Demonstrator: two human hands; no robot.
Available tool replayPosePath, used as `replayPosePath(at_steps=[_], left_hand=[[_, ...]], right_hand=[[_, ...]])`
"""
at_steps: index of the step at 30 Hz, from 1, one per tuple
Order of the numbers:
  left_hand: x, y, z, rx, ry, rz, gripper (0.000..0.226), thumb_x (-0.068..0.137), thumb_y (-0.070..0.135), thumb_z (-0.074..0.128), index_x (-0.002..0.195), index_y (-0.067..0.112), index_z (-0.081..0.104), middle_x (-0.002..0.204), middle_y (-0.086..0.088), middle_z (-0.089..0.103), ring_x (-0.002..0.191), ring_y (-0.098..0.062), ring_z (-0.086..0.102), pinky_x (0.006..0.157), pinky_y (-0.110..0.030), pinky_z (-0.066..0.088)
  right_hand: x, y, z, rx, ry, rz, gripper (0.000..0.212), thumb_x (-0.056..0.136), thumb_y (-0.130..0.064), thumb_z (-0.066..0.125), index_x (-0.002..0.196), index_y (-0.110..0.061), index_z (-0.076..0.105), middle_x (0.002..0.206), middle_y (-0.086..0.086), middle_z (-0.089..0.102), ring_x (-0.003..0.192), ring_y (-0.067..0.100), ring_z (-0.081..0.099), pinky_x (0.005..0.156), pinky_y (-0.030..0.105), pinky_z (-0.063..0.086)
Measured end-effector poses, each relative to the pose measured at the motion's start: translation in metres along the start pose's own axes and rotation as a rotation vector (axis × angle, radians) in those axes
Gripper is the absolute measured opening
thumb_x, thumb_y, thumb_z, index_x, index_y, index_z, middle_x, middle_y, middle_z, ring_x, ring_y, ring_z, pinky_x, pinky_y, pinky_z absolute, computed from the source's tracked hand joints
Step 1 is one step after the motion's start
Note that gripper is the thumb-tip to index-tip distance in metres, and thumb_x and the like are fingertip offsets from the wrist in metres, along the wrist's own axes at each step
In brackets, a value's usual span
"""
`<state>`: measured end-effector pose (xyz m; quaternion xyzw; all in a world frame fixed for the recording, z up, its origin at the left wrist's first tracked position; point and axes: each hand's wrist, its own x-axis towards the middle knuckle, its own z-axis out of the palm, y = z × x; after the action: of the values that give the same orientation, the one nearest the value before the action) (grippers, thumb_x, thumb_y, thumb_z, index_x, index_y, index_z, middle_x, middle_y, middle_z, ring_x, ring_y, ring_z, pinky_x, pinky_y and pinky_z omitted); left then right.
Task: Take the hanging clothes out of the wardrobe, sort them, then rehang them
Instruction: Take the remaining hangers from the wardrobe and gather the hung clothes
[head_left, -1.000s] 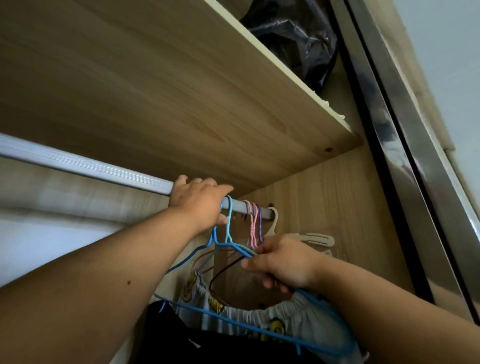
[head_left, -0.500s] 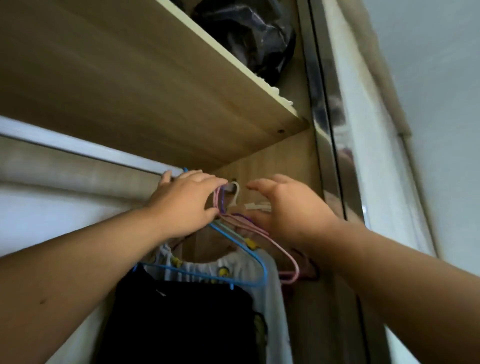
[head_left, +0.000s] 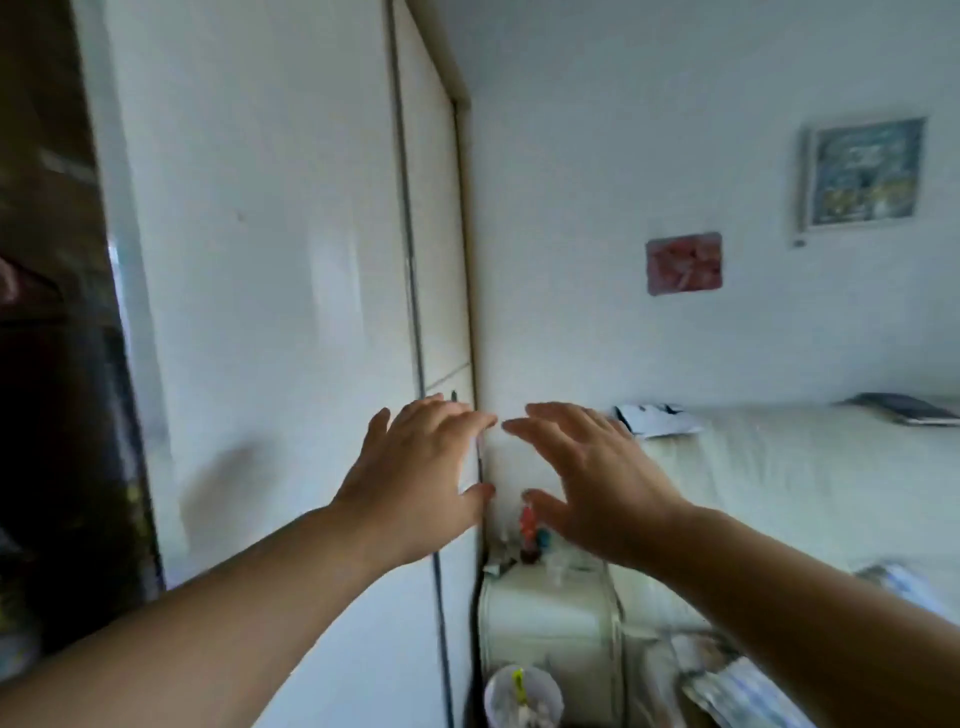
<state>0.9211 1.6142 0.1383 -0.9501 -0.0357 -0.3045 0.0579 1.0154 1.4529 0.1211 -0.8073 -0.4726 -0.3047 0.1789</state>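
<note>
White wardrobe door (head_left: 260, 260), pale bed (head_left: 779, 467), perhaps a nightstand (head_left: 540, 613)

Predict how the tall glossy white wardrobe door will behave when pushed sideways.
The tall glossy white wardrobe door looks like a flat rigid panel, so it probably won't flex. Its sheen suggests a flat palm could slip. Being so tall, it is likely heavy to start moving.

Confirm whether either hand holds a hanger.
No: the left hand and right hand are both spread open, holding nothing.
</note>
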Motion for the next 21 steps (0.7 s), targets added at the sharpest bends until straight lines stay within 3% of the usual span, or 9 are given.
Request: replayPosePath(at_steps=[5,12,14,21], left_hand=[[0.01,0.13,0.114,-0.211,-0.179,0.089,0.069,0.079,0.055,0.046,0.142,0.031,0.035,0.146,0.006,0.036,0.138,-0.016,0.027,0.11,-0.038,0.023],[-0.009,0.287,0.222,-0.421,-0.46,0.249,0.068,0.076,0.055,0.048,0.139,0.035,0.038,0.144,0.008,0.038,0.135,-0.016,0.032,0.109,-0.036,0.028],[-0.016,0.315,0.244,-0.438,-0.522,0.274,0.07,0.071,0.057,0.043,0.138,0.036,0.04,0.143,0.009,0.039,0.134,-0.015,0.034,0.109,-0.039,0.03],[-0.019,0.372,0.334,-0.44,-0.747,0.346,0.058,0.08,0.048,0.056,0.135,0.041,0.04,0.147,0.01,0.034,0.137,-0.015,0.029,0.11,-0.045,0.028]], right_hand=[[-0.126,0.11,0.004,-0.092,-0.237,0.307,0.064,0.085,-0.039,0.058,0.142,-0.037,0.03,0.151,-0.003,0.026,0.138,0.019,0.028,0.111,0.036,0.025],[-0.285,0.199,0.005,-0.12,-0.459,0.715,0.062,0.084,-0.041,0.058,0.141,-0.036,0.033,0.149,-0.002,0.029,0.134,0.022,0.034,0.107,0.035,0.027],[-0.321,0.213,0.009,-0.118,-0.49,0.816,0.061,0.084,-0.043,0.058,0.14,-0.037,0.034,0.148,-0.003,0.03,0.133,0.022,0.036,0.107,0.036,0.03],[-0.417,0.255,0.043,-0.105,-0.619,1.102,0.064,0.083,-0.044,0.059,0.141,-0.036,0.032,0.148,-0.002,0.032,0.131,0.021,0.04,0.105,0.044,0.038]])
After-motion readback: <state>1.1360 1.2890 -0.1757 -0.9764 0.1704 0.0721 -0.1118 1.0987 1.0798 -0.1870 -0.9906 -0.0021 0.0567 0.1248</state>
